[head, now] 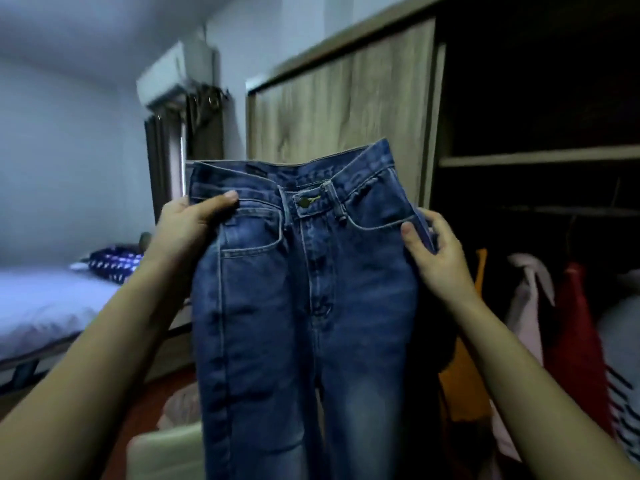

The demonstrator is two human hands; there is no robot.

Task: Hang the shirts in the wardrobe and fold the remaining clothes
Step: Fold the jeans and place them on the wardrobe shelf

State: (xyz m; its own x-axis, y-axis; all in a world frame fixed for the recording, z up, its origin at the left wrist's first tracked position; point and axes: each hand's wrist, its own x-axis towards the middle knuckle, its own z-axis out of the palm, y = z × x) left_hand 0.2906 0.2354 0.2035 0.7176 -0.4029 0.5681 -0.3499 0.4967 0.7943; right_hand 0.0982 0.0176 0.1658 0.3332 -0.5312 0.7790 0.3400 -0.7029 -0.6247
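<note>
The wardrobe [346, 109] fills the right half of the view, and its right part stands open and dark, with a shelf [540, 156] across it. At the left is a bed [45, 306]. In the middle, in the air in front of the wardrobe, is the pair of blue jeans [301, 323], which the person holds up at both sides of the waist. Its long axis is vertical: the waistband is on top, the legs hang straight down and leave the picture at the bottom, and the front side looks toward the camera. I think it is held so that its own weight pulls the legs straight before folding, because jeans belong to the clothes to fold, not to hang. Low at the right some clothes hang inside, among them a red garment [575, 323]. The left hand [187, 223] pinches the waistband, with the thumb on the front. The right hand [440, 258] grips the side seam by the pocket, its fingers [434, 221] curled round the edge. The metal button [304, 201] looks fastened.
</note>
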